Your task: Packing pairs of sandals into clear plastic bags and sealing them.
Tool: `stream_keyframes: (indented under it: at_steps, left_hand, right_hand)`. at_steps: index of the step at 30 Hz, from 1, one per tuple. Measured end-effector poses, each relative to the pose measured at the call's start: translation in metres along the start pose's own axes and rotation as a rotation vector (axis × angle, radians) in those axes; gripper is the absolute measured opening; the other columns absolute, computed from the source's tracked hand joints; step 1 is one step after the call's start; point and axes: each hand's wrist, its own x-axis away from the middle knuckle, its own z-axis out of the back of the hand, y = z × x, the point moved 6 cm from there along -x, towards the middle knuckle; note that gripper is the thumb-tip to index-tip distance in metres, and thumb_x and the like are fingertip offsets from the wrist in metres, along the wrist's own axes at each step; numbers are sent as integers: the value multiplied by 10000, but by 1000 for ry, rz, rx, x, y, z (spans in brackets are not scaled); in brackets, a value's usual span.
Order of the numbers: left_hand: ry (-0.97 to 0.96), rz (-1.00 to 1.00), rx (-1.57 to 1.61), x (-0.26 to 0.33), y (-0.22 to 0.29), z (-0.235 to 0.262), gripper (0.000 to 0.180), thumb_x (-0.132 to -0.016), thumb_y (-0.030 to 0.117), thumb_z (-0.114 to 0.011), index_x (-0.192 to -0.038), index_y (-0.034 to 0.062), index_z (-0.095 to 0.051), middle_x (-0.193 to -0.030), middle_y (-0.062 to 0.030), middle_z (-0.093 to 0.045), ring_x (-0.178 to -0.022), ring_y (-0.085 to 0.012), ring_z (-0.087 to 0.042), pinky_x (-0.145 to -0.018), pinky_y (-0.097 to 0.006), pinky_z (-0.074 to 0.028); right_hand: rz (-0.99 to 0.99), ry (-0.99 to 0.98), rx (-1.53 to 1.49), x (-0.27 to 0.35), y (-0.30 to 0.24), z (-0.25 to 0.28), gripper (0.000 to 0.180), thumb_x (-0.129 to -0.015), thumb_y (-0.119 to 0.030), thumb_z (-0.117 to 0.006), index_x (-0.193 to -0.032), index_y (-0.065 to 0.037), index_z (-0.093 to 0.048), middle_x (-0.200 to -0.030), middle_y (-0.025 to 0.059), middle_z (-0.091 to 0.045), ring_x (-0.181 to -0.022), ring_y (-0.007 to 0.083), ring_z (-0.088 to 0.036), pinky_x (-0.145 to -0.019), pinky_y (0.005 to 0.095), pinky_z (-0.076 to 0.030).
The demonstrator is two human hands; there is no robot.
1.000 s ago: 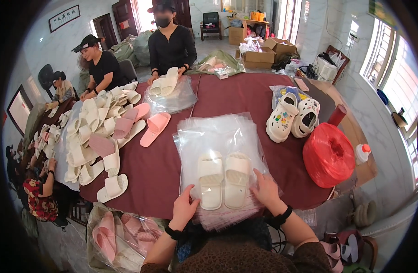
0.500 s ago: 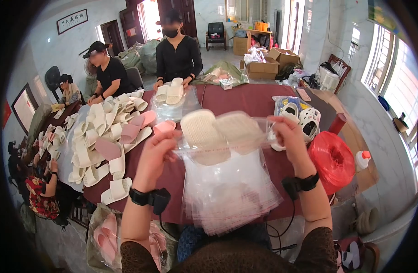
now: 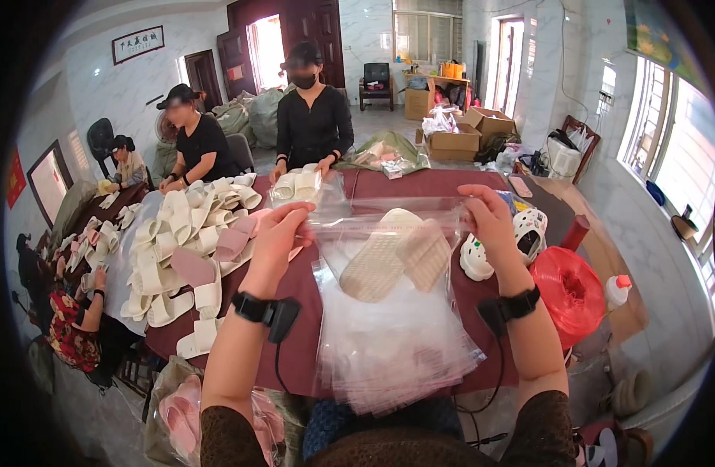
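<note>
Bagged cream slippers held up by the bag's mouth

The pair of cream slippers (image 3: 395, 261) hangs soles-out inside a clear plastic bag (image 3: 389, 233), lifted above the stack of empty bags (image 3: 392, 342) on the maroon table (image 3: 443, 187). The left hand (image 3: 278, 229) and right hand (image 3: 488, 218) pinch the top corners with closed fingers, stretching the opening flat. Half a second ago the slippers sat higher, nearer the hands.

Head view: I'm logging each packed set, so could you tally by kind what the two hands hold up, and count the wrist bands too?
Clear plastic bag, pinched at its top by the left hand and the right hand: 1
Cream slippers inside it: 2
Black wrist bands: 2
Total: 5
</note>
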Motion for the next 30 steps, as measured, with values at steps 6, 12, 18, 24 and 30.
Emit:
stream_keyframes:
  at_steps: [6,12,18,24,30]
  left_hand:
    - [8,-119,83,-24,-25,-4,193,-991,146,-557,-1094,13,-650,-907,-41,-653,-816,-121,-656,-733,-237,-530]
    - [-61,-349,-282,76,-45,3,131,-995,49,-500,-968,-5,-616,-875,-16,-636,-794,-72,-584,-701,-207,-472]
    - [-106,139,-172,161,-210,33,134,-953,22,-543,-1009,-9,-661,-862,-28,-684,-800,-81,-617,-710,-224,-484]
    - [-40,229,-97,190,-223,40,162,-914,98,-651,-1049,12,-676,-889,-18,-674,-812,-61,-599,-715,-220,-483]
    - [-69,87,-363,211,-225,35,333,-911,204,-671,-1227,102,-645,-925,-27,-649,-828,-103,-587,-749,-267,-493]
  right_hand:
    - [29,-4,93,-9,39,-3,203,-939,-64,-530,-1121,-22,-611,-786,-4,-612,-619,52,-507,-535,207,-399]
    - [-102,-63,150,101,60,22,144,-956,-86,-575,-1078,-21,-614,-825,0,-631,-668,53,-559,-581,199,-458]
    - [-436,-292,310,206,173,31,228,-901,-107,-675,-1099,3,-651,-895,18,-680,-685,81,-622,-610,219,-497]
    - [-300,-393,489,206,163,5,363,-810,-210,-765,-1109,-26,-671,-808,82,-669,-742,150,-646,-690,284,-509]
    - [-161,-194,569,191,227,62,259,-834,-46,-646,-1091,-14,-649,-938,47,-625,-808,134,-586,-712,279,-479]
